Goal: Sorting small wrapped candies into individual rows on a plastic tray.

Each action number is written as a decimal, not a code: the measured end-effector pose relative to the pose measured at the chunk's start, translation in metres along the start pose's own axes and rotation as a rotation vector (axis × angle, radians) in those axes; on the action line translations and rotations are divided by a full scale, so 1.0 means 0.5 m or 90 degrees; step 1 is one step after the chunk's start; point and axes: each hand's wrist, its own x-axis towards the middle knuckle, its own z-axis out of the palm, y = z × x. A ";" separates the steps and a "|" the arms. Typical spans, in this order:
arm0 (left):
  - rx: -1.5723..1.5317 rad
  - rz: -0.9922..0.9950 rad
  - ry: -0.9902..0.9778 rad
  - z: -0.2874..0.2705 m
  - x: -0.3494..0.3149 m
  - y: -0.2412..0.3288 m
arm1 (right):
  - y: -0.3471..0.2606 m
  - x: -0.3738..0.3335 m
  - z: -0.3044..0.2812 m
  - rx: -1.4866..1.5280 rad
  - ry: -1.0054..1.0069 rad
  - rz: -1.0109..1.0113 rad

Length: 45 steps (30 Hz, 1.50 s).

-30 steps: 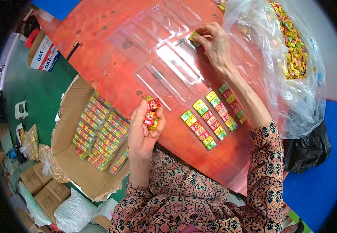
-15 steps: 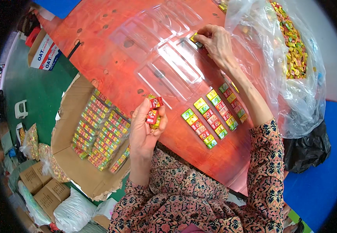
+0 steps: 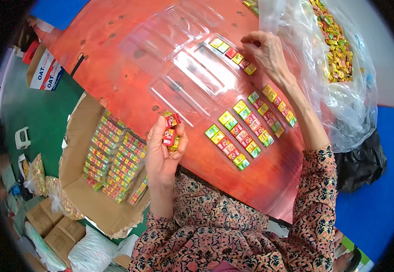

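My left hand (image 3: pixel 163 147) is closed around several small wrapped candies (image 3: pixel 168 136), red and yellow ones showing between thumb and fingers. It is held up over the table's near edge. My right hand (image 3: pixel 269 54) hovers just right of a clear plastic tray (image 3: pixel 192 75), its fingers loosely curled and a gap between thumb and forefinger; nothing shows in them. Beside it, a row of green, red and yellow candies (image 3: pixel 233 55) lies in the tray's right-hand slot. Several filled strips of candies (image 3: pixel 227 147) lie side by side on the table, nearer me.
The red table (image 3: pixel 115 63) also holds more clear trays (image 3: pixel 160 36). A large plastic bag of loose candies (image 3: pixel 337 50) stands at the right, above a black bag (image 3: pixel 360 167). At left, an open carton (image 3: pixel 81 181) holds stacked filled strips. Cartons (image 3: pixel 63 235) and sacks stand on the floor.
My right hand has come off the candy in the tray slot and moved a little right, uncovering the row there. My left hand still holds its candies. The whole view has shifted slightly.
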 end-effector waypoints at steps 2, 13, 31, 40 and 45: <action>-0.002 0.000 0.004 -0.003 0.001 0.000 | 0.009 -0.013 -0.011 -0.016 -0.047 -0.023; -0.071 -0.003 -0.058 -0.014 0.009 -0.004 | -0.007 -0.084 -0.035 -0.022 -0.051 0.022; -0.078 0.001 -0.059 -0.020 0.009 -0.006 | -0.033 -0.115 -0.031 -0.124 -0.005 -0.020; -0.057 0.010 -0.048 -0.013 0.004 -0.008 | -0.027 -0.124 -0.014 -0.182 0.031 -0.078; -0.055 0.009 -0.050 -0.014 0.006 -0.010 | -0.028 -0.134 -0.003 -0.340 0.039 -0.180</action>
